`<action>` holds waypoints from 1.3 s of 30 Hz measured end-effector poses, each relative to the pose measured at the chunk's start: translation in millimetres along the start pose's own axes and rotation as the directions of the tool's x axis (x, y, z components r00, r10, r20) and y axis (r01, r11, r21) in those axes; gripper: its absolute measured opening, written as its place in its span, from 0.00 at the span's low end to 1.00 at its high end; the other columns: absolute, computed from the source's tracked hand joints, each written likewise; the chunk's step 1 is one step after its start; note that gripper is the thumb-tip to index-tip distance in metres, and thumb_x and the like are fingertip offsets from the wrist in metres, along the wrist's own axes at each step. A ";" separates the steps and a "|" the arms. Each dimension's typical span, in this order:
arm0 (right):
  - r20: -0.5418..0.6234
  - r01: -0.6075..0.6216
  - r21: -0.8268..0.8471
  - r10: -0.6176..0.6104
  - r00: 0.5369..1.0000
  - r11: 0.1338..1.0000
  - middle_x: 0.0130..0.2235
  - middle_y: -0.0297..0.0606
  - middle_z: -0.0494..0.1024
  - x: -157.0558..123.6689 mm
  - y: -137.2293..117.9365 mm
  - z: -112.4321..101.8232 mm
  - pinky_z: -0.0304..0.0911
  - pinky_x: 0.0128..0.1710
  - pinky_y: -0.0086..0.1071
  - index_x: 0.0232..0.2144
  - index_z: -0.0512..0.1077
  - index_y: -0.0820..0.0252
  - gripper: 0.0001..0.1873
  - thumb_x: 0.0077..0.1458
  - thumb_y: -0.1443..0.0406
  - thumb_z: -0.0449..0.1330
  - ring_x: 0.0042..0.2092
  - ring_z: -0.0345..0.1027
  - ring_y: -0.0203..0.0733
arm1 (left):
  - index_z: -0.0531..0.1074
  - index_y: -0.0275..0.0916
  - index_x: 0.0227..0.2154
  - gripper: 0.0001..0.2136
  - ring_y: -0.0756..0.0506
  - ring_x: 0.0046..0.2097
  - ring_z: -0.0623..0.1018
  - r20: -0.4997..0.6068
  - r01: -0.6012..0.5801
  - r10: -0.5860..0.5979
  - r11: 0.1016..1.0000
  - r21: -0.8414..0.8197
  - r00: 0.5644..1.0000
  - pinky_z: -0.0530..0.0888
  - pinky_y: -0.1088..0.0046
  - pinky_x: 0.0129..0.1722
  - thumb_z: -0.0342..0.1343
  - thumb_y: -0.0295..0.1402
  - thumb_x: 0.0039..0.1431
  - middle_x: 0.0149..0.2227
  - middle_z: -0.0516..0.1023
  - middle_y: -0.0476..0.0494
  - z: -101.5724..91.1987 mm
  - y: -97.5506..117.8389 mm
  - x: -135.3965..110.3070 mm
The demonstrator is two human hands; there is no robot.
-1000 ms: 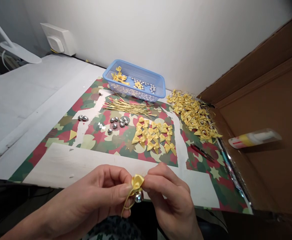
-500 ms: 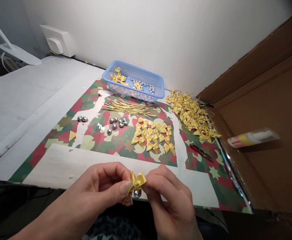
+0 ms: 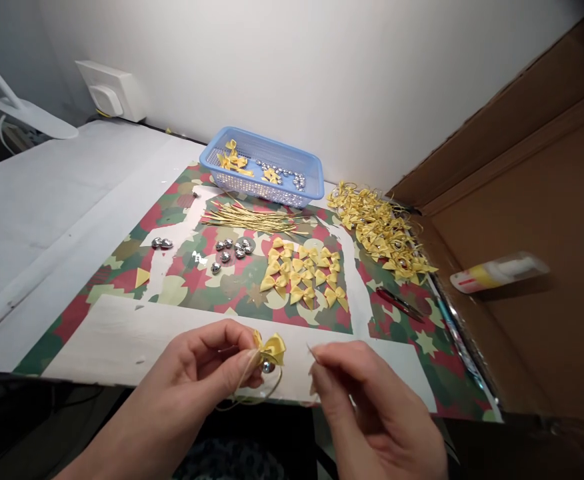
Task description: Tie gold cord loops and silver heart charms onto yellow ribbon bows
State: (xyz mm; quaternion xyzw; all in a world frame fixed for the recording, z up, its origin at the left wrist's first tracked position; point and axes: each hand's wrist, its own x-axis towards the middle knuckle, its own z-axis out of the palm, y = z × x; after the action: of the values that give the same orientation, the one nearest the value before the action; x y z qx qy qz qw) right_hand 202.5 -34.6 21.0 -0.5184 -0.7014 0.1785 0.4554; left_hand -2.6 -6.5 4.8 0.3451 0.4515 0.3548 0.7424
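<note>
My left hand [image 3: 217, 363] pinches a yellow ribbon bow [image 3: 273, 348] between thumb and fingertips, above the near edge of the table. Under the bow hangs a silver jingle bell [image 3: 268, 367]. A thin gold cord [image 3: 272, 392] loops below them and trails under my left hand. To the right, apart from the bow, my right hand [image 3: 372, 400] has thumb and forefinger drawn together in a pinch. A tiny thin tip shows at those fingers, too small to name.
Beyond my hands lie rows of yellow bows [image 3: 302, 277], loose silver bells [image 3: 225, 257] and gold cords [image 3: 252, 219]. A blue basket [image 3: 262, 190] stands behind them. Finished bows [image 3: 382, 227] are heaped at right, near small scissors [image 3: 401, 303]. A cardboard wall [image 3: 532, 200] borders the right side.
My right hand has drawn away from the bow, to the right. The cord now shows as a loop below the bell. My left hand keeps its hold.
</note>
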 end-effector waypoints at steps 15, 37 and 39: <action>-0.012 0.031 -0.036 -0.031 0.999 0.999 0.37 0.37 0.79 -0.4 -16.7 32.5 0.73 0.38 0.31 0.42 0.73 0.56 0.12 0.66 0.77 0.57 0.37 0.75 0.39 | 0.80 0.43 0.31 0.12 0.45 0.38 0.75 -0.066 -0.120 0.129 0.985 0.122 0.989 0.75 0.75 0.40 0.68 0.44 0.66 0.34 0.78 0.48 -2.0 -2.4 -6.0; 0.155 0.002 0.026 -0.006 0.988 1.000 0.38 0.35 0.76 8.5 -14.3 19.8 0.70 0.35 0.26 0.43 0.76 0.57 0.12 0.65 0.77 0.60 0.37 0.73 0.34 | 0.83 0.47 0.30 0.07 0.41 0.42 0.79 -0.156 -0.294 0.332 0.929 0.223 0.930 0.78 0.73 0.44 0.69 0.39 0.64 0.37 0.83 0.45 1.8 -3.4 -12.6; 0.173 -0.010 0.042 0.003 0.985 0.999 0.36 0.34 0.74 10.8 -15.0 19.5 0.69 0.34 0.26 0.41 0.74 0.57 0.10 0.66 0.76 0.59 0.35 0.71 0.34 | 0.83 0.47 0.30 0.06 0.41 0.42 0.79 -0.175 -0.300 0.339 0.930 0.214 0.924 0.78 0.73 0.44 0.69 0.38 0.63 0.37 0.83 0.45 3.8 -3.6 -13.5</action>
State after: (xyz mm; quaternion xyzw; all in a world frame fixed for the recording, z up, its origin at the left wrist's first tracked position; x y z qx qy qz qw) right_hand 177.4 -26.7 26.6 -0.4933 -0.7325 0.2393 0.4034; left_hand -2.9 -20.3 8.9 0.4417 0.4951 0.4629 0.5878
